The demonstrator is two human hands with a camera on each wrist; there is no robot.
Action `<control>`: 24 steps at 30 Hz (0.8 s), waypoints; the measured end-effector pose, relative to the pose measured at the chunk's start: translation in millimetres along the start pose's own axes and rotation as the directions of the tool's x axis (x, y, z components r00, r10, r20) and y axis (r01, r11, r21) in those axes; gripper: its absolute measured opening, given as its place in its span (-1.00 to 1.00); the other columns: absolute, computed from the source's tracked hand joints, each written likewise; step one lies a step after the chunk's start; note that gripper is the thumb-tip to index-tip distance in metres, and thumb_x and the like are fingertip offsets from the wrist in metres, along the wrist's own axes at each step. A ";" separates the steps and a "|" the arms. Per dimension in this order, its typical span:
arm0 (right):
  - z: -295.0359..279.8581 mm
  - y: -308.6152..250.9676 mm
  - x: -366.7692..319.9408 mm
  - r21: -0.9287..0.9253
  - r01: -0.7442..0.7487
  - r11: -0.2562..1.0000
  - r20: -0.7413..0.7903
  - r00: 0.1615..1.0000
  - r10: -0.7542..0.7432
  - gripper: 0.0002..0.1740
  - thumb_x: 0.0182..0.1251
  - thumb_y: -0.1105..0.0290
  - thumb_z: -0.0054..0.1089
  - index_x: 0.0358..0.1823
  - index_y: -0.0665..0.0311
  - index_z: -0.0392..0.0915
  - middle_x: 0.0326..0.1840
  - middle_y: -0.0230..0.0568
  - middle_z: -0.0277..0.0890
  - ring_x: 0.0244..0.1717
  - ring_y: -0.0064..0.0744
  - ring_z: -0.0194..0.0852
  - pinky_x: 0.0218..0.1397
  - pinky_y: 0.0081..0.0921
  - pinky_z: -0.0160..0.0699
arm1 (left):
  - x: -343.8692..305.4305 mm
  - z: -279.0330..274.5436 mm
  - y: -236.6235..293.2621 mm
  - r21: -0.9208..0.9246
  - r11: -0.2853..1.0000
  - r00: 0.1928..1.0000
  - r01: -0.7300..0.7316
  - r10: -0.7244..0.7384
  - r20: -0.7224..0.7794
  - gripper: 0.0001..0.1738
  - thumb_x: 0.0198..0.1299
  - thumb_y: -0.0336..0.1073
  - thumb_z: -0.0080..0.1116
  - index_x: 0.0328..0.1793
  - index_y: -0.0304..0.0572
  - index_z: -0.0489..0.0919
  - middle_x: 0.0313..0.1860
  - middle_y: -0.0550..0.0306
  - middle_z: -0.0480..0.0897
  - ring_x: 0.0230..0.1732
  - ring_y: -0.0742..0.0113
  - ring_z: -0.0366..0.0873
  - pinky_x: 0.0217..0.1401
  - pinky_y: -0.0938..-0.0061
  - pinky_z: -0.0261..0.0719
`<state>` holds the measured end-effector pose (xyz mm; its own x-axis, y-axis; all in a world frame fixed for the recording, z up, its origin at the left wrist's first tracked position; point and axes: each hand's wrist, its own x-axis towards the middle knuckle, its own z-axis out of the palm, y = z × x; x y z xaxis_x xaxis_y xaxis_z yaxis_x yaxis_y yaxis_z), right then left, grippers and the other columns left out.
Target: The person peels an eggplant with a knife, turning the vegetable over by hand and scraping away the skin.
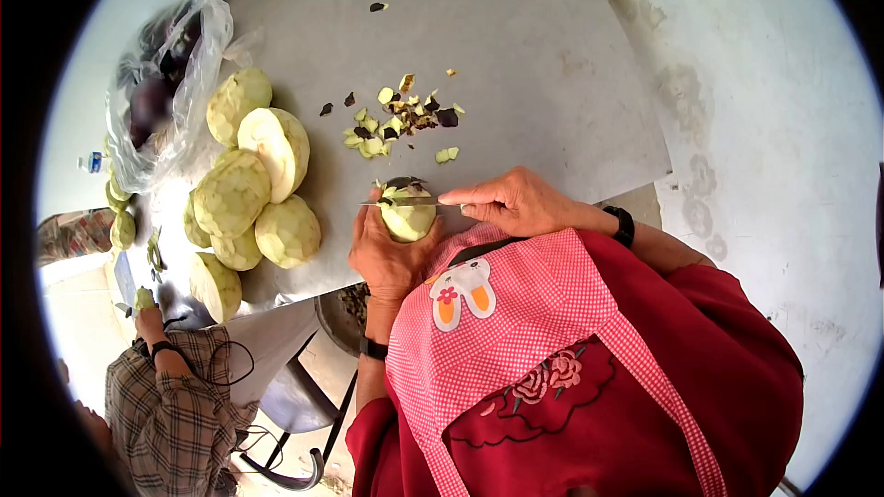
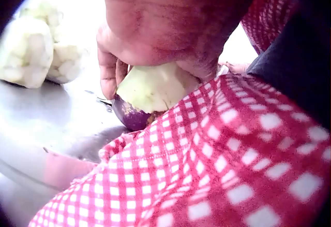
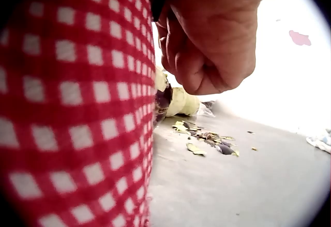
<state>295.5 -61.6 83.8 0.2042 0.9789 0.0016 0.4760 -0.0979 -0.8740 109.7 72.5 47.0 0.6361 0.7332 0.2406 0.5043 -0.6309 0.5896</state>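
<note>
Half-peeled kohlrabi, centre of the head view, at the near table edge: pale green flesh, purple skin left on the lower end in the left wrist view. Left hand cups it from below, fingers wrapped round it. Knife lies flat across its top. Right hand grips the handle, fingers curled, index finger stretched along the blade. Peel scraps just above on the grey table. Pile of peeled kohlrabi centre left, plastic bag upper left. Red checked apron lower right. Another person in a plaid shirt lower left.
</note>
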 end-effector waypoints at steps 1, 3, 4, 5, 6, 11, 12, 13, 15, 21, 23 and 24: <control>-2.6 -1.5 -0.2 0.002 -0.001 1.000 0.001 1.000 0.001 -0.68 0.46 0.17 0.10 0.18 -0.25 0.64 -0.66 -0.15 0.50 -0.73 -0.27 0.36 -0.53 -0.34 0.40 | 0.7 -0.3 1.5 -0.001 1.000 1.000 0.007 -0.007 -0.022 -0.12 -0.32 0.03 0.64 0.17 -0.23 0.58 0.00 -0.07 0.70 0.00 0.02 0.69 0.02 0.26 0.68; -12.4 -8.2 -0.1 -0.188 -0.152 0.970 0.099 0.980 0.173 -0.67 0.45 0.17 0.10 0.19 -0.25 0.63 -0.61 -0.11 0.53 -0.67 -0.21 0.45 -0.49 -0.29 0.45 | 1.3 -0.9 3.9 -0.005 1.000 0.999 0.010 -0.010 -0.044 -0.17 -0.32 0.01 0.64 0.14 -0.19 0.60 -0.03 -0.02 0.70 -0.07 0.05 0.72 0.00 0.30 0.69; -10.6 -4.9 -0.9 -0.191 -0.151 0.970 0.095 0.981 0.172 -0.67 0.45 0.17 0.10 0.19 -0.25 0.63 -0.61 -0.11 0.53 -0.67 -0.21 0.45 -0.49 -0.29 0.45 | 2.2 -1.0 4.8 -0.005 1.000 0.999 0.011 -0.011 -0.048 -0.16 -0.32 0.01 0.64 0.15 -0.19 0.60 -0.03 -0.03 0.70 -0.07 0.05 0.72 0.00 0.29 0.69; -6.0 2.3 -1.8 -0.218 -0.093 0.971 0.035 0.994 0.103 -0.67 0.45 0.16 0.10 0.20 -0.25 0.62 -0.55 -0.11 0.56 -0.60 -0.19 0.51 -0.45 -0.27 0.48 | 3.2 -1.1 5.6 -0.003 1.000 0.998 0.014 -0.014 -0.054 -0.16 -0.32 0.01 0.64 0.15 -0.20 0.60 -0.04 -0.03 0.70 -0.08 0.05 0.72 0.00 0.29 0.69; -3.0 3.4 -2.4 -0.244 -0.038 0.969 -0.022 0.999 0.034 -0.66 0.45 0.16 0.11 0.21 -0.24 0.61 -0.49 -0.11 0.60 -0.53 -0.16 0.56 -0.41 -0.25 0.52 | 2.9 -2.2 7.0 -0.002 1.000 0.998 0.014 -0.014 -0.053 -0.16 -0.32 0.01 0.64 0.15 -0.20 0.60 -0.04 -0.03 0.70 -0.08 0.05 0.72 0.00 0.29 0.69; -5.6 4.1 -4.3 -0.281 0.038 0.959 -0.016 0.999 -0.044 -0.65 0.44 0.17 0.10 0.21 -0.25 0.59 -0.34 -0.19 0.65 -0.37 -0.14 0.63 -0.34 -0.22 0.57 | 3.8 -3.4 6.5 0.052 0.999 1.000 -0.004 0.005 -0.018 -0.09 -0.35 0.06 0.63 0.16 -0.27 0.57 0.00 -0.12 0.70 -0.01 -0.02 0.69 0.00 0.22 0.70; -3.9 5.6 -4.1 -0.253 0.086 0.964 -0.030 0.995 -0.096 -0.66 0.44 0.17 0.10 0.21 -0.25 0.58 -0.32 -0.22 0.66 -0.36 -0.15 0.63 -0.34 -0.23 0.57 | 3.0 -2.5 4.4 0.052 0.999 1.000 -0.004 0.005 -0.016 -0.09 -0.35 0.06 0.63 0.16 -0.27 0.57 0.00 -0.12 0.70 -0.01 -0.02 0.69 0.00 0.22 0.70; -2.4 5.1 -3.9 -0.251 0.084 0.964 -0.030 0.995 -0.094 -0.66 0.44 0.17 0.10 0.21 -0.25 0.58 -0.32 -0.22 0.66 -0.36 -0.15 0.63 -0.34 -0.23 0.57 | 1.5 -1.4 1.9 -0.003 1.000 0.999 0.021 -0.021 -0.025 -0.10 -0.35 0.06 0.63 0.16 -0.27 0.57 0.00 -0.12 0.70 -0.02 -0.03 0.69 0.00 0.23 0.70; -0.7 3.3 -3.0 -0.348 0.113 0.931 -0.036 0.990 -0.134 -0.60 0.38 0.26 0.21 0.23 -0.20 0.58 -0.44 -0.24 0.57 -0.48 -0.17 0.56 -0.45 -0.30 0.52 | 1.0 -0.7 1.1 -0.059 0.997 0.998 0.045 -0.047 -0.030 -0.10 -0.35 0.06 0.63 0.16 -0.27 0.58 -0.01 -0.13 0.69 -0.03 -0.03 0.70 0.00 0.24 0.70; -9.7 13.6 1.9 0.088 -0.257 0.962 0.153 0.958 0.242 -0.60 0.50 0.32 0.12 0.33 0.05 0.52 -0.64 -0.48 0.18 -0.66 -0.64 0.16 -0.60 -0.56 0.16 | 1.6 0.0 -2.5 0.007 1.000 1.000 0.009 -0.009 -0.015 -0.06 -0.34 0.05 0.63 0.20 -0.30 0.55 -0.01 -0.16 0.69 -0.06 -0.03 0.71 -0.01 0.23 0.71; -2.9 29.5 3.3 0.366 -0.293 0.884 0.194 0.952 0.235 -0.58 0.51 0.34 0.10 0.35 0.14 0.49 -0.64 -0.55 0.13 -0.65 -0.72 0.04 -0.61 -0.60 0.06 | 1.5 1.5 -2.6 0.000 1.000 0.999 -0.028 0.028 -0.042 -0.05 -0.34 0.05 0.63 0.21 -0.29 0.55 -0.01 -0.16 0.69 -0.07 -0.03 0.71 -0.01 0.23 0.71; -1.4 28.9 3.2 0.610 -0.317 0.726 0.230 0.948 0.220 -0.56 0.52 0.35 0.07 0.38 0.23 0.46 -0.64 -0.61 0.08 -0.64 -0.81 -0.08 -0.63 -0.65 -0.05 | 0.3 1.9 -2.9 -0.002 1.000 0.999 -0.031 0.030 -0.036 -0.05 -0.34 0.05 0.63 0.21 -0.29 0.55 -0.01 -0.16 0.69 -0.07 -0.03 0.71 -0.01 0.23 0.71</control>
<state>311.1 -61.5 59.2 0.1016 0.9476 -0.3028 -0.2407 -0.2719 -0.9317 109.5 74.0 43.9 0.6298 0.7223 0.2859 0.4836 -0.6526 0.5834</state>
